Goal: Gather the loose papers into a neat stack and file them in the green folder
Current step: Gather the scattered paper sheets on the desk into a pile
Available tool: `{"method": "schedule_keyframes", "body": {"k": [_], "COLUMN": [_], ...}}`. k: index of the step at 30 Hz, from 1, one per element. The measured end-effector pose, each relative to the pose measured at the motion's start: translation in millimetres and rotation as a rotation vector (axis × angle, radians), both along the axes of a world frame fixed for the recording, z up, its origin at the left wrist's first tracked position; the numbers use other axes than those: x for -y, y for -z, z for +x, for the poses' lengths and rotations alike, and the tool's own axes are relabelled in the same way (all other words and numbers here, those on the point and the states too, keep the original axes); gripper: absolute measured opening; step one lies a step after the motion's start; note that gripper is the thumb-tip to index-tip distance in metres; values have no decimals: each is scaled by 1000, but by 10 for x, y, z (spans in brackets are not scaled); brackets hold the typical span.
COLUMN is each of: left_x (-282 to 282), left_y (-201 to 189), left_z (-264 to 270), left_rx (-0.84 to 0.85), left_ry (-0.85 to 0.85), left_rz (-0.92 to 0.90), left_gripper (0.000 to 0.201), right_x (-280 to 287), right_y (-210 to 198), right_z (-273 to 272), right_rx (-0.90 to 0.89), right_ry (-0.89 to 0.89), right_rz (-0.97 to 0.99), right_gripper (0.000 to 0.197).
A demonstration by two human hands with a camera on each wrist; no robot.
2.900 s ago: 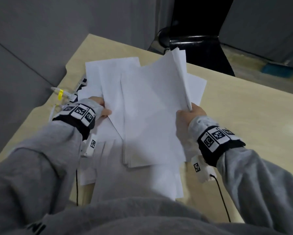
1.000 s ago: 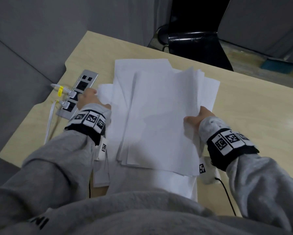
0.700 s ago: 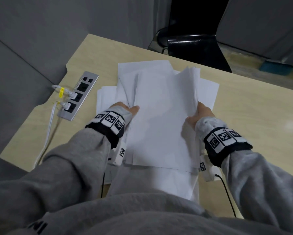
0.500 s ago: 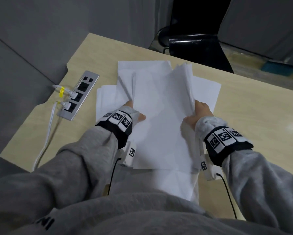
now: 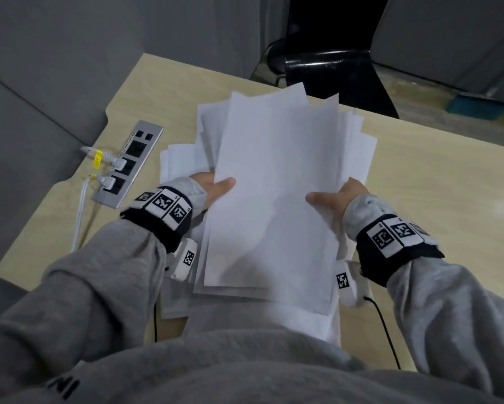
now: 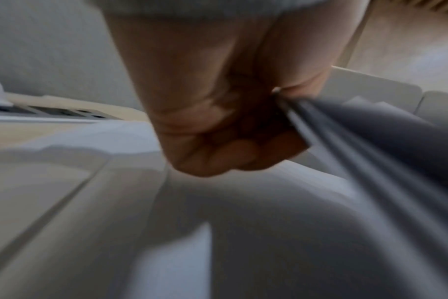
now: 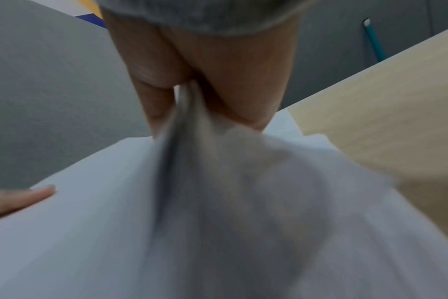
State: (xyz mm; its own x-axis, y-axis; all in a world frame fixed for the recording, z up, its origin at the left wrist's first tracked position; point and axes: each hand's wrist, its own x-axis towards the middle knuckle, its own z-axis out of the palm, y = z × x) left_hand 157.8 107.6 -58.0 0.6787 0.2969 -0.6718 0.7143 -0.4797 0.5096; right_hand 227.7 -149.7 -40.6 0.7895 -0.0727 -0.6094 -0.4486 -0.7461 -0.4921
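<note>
On the pale wooden desk (image 5: 420, 185), hemmed by grey walls, your left hand (image 5: 212, 188) and right hand (image 5: 335, 196) pinch a sheaf of white papers (image 5: 277, 185) by its sides — raised above loose sheets (image 5: 183, 161), beside a power strip (image 5: 128, 164).

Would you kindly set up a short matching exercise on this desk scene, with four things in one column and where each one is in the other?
Things:
1. held sheaf of papers
2. power strip
3. left hand
4. right hand

Places:
A. grips the sheaf's right edge
B. on the desk, left of the papers, with white plugs in it
C. grips the sheaf's left edge
D. lifted between both hands, above sheets lying on the desk

Pairs: 1-D, 2-B, 3-C, 4-A
</note>
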Motion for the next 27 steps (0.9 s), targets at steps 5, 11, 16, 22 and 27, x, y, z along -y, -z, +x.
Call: {"method": "schedule_keyframes", "body": {"k": [5,11,16,22,27], "left_x": [-14,-3,141,250,169], "left_y": [-42,-78,-110,-51,0], "left_z": [109,146,164,67,-72], "left_rx": [4,-33,20,-73,226], "left_ry": [-166,-240,-117,50,44], "left_rz": [251,201,245,162,-151], "left_gripper": [38,58,63,77,78], "right_x": [26,137,36,-106,68], "right_y": [68,180,119,137,182], "right_z": [12,21,47,68,85], "right_rx": [1,-70,-142,-174,-119], "right_ry": [256,142,233,269,336], "right_rz": [77,80,81,69,221], "right_gripper": [34,49,53,63,81]}}
